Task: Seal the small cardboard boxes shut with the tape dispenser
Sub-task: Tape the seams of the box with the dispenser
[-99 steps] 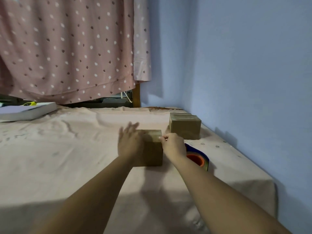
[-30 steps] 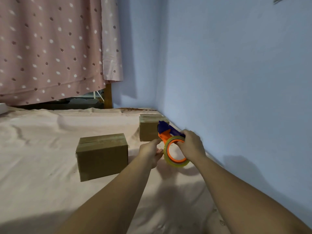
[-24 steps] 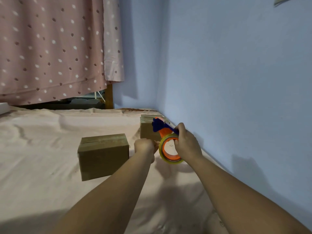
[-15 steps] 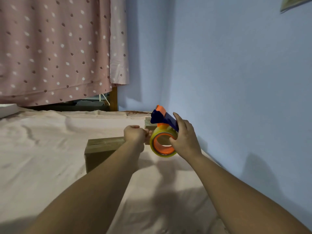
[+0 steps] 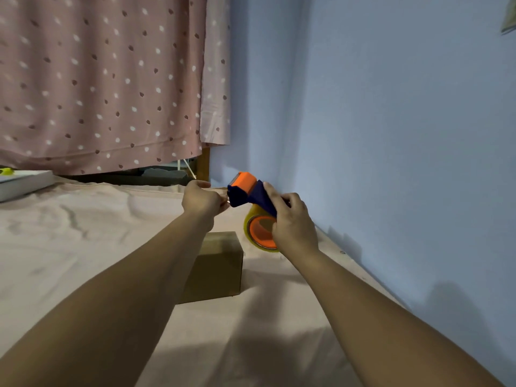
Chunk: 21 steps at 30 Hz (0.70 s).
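The left hand (image 5: pixel 201 201) and right hand (image 5: pixel 293 223) are bare, as are both forearms (image 5: pixel 145 275).

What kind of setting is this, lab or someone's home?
Likely a home room, maybe a bedroom: a dotted pink curtain, a wrinkled pink cloth covering the work surface, and a plain blue wall beside it.

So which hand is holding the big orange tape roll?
The right hand: it grips the tape dispenser by its roll. The left hand only pinches at its front tip.
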### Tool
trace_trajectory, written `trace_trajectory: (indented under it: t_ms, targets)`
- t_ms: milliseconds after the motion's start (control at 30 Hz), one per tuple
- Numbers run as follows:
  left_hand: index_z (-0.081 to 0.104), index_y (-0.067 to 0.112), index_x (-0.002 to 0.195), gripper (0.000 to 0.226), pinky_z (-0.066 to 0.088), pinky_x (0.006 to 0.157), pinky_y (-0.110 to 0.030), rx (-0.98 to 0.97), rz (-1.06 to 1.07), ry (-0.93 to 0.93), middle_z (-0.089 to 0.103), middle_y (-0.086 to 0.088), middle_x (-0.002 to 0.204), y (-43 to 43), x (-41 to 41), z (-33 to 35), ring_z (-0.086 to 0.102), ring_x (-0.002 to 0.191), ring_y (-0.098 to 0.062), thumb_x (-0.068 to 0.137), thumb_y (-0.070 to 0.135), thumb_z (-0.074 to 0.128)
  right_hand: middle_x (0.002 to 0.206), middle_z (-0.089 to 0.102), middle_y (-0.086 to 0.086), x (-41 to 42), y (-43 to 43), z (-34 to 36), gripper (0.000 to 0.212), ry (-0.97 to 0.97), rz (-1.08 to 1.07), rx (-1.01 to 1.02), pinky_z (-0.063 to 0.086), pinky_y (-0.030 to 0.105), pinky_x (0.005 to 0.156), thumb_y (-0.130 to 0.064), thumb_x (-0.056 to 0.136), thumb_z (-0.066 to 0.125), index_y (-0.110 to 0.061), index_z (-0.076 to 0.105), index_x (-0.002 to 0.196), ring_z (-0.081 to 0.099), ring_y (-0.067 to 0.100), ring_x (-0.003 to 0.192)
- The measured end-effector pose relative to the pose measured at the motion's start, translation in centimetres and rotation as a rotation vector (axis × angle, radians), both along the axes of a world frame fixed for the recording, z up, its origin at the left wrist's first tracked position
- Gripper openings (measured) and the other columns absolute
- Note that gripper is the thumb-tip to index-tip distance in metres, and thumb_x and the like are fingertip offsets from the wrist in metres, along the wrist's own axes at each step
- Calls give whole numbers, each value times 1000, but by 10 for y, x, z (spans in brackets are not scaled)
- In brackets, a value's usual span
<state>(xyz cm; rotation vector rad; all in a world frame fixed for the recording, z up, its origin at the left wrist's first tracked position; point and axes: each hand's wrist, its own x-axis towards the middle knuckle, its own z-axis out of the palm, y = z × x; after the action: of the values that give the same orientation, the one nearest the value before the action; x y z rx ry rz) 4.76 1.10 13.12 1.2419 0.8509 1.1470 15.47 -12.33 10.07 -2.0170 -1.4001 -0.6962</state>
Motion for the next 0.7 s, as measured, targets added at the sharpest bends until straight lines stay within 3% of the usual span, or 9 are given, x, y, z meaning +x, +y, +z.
trace_trajectory:
  t_ms: [133, 233, 300, 433, 567, 700]
  targets:
    - [45, 13, 126, 45, 58, 75, -40, 78, 14, 112, 55, -23, 122, 15, -8, -6, 62, 99, -36, 89, -12, 53, 135, 36, 16, -15, 1, -3, 74, -135, -26, -98, 41, 36, 94, -26, 93, 56, -30, 12, 152, 41, 30, 121]
    - [46, 15, 116, 42, 56, 57, -25, 6, -42, 59, 58, -21, 113, 17, -8, -7, 66, 86, -29, 87, -13, 57, 135, 35, 11, -16, 6, -5, 71, 188, -44, -83, 39, 30, 88, -18, 94, 52, -32, 12, 152, 37, 28, 122]
    - [48, 15, 114, 41, 56, 59, -24, 16, -38, 48, 60, -20, 112, 20, -9, -4, 67, 85, -27, 85, -11, 61, 132, 37, 10, -12, 6, -8, 69, 264, -33, -44, 38, 29, 85, -14, 93, 51, -31, 16, 151, 40, 28, 120]
    - [49, 12, 121, 42, 53, 53, -22, 53, 7, 91, 60, -16, 108, 35, -22, 6, 65, 80, -23, 86, -8, 61, 128, 39, 11, 1, -8, -14, 71, 160, -49, -84, 44, 41, 94, -10, 91, 48, -32, 18, 150, 43, 31, 117]
    - [49, 13, 123, 44, 55, 55, -24, 19, -56, 129, 63, -19, 105, 31, -23, 5, 68, 78, -23, 86, -10, 59, 131, 38, 8, 10, -19, -19, 76, 296, -26, -56, 47, 34, 92, 0, 87, 53, -30, 21, 150, 43, 26, 118]
    - [47, 15, 126, 49, 58, 64, -27, -17, -54, 122, 64, -17, 99, 23, -24, -5, 68, 76, -22, 85, -9, 61, 134, 41, 11, 15, -24, -24, 64, 110, -32, -69, 39, 34, 97, -3, 89, 51, -14, 29, 147, 40, 27, 121]
